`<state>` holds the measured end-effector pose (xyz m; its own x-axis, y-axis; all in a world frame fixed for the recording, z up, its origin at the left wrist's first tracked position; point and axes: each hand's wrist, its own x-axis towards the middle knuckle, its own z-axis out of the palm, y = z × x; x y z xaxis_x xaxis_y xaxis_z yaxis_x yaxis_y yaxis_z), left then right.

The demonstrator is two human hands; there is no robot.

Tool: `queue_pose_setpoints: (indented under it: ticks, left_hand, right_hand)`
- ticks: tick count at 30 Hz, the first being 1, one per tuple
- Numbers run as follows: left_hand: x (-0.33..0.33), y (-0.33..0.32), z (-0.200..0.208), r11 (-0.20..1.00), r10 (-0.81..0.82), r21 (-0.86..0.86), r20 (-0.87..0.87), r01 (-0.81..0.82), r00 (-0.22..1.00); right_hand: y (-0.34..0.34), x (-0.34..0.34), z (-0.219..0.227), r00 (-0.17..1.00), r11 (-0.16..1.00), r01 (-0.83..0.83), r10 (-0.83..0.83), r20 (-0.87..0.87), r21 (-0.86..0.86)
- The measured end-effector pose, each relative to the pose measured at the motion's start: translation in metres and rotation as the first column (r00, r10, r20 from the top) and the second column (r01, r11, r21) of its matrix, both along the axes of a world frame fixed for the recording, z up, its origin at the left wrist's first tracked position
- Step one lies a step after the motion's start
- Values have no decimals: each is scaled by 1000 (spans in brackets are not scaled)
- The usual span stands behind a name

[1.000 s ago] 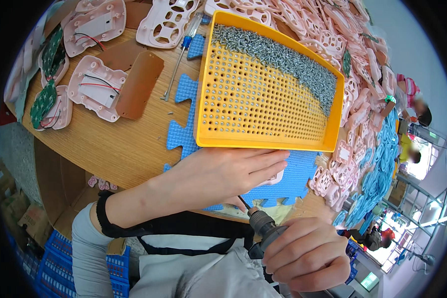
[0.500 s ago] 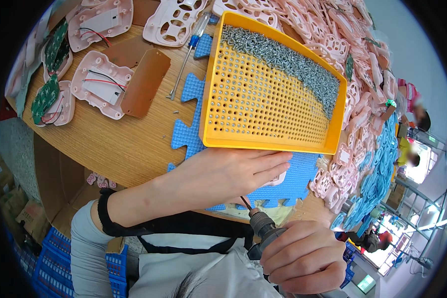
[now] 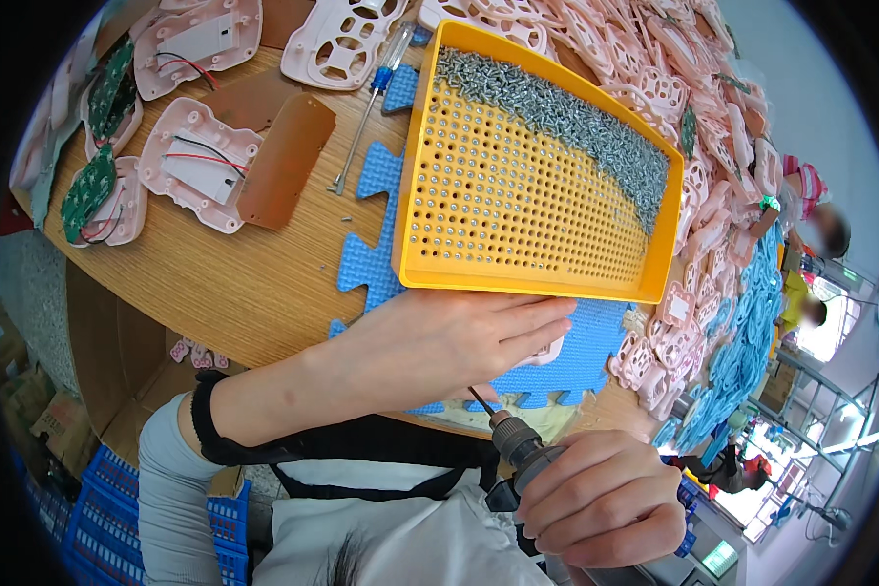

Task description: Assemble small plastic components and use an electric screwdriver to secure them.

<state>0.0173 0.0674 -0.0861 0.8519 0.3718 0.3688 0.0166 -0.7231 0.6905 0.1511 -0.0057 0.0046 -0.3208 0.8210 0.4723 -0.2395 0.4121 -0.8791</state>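
No lettering is legible; the brown carton (image 3: 61, 430) bears marks too small.

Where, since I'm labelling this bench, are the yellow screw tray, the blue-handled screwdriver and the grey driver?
Yellow screw tray (image 3: 479, 279): head view, near wall.
Blue-handled screwdriver (image 3: 383, 78): head view, handle's blue part.
Grey driver (image 3: 517, 439): head view, chuck.

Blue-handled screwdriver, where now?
Head view, upper part, left of centre: the blue-handled screwdriver lies on the wooden table, between the yellow screw tray on its right and a brown board on its left.
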Motion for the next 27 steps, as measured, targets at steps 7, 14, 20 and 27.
queue_pose_setpoints:
  ticks: [7, 14, 20, 27]
  left_hand:
    - [3, -3, -4, 999, 41, -6, 16, -41, 999]
    - [2, -3, -5, 999, 42, 2, 11, -42, 999]
    - [-1, 1, -2, 999, -40, -16, -25, 40, 999]
    - [-1, -2, -7, 999, 12, -41, 69, -9, 998]
  right_hand:
    - [5, 8, 2, 999, 997, -43, 42, 19, 60]
    - [8, 6, 4, 996, 998, -62, 60, 64, 30]
    - [9, 1, 8, 986, 997, -82, 80, 148, 6]
    - [4, -3, 4, 998, 999, 40, -39, 59, -1]
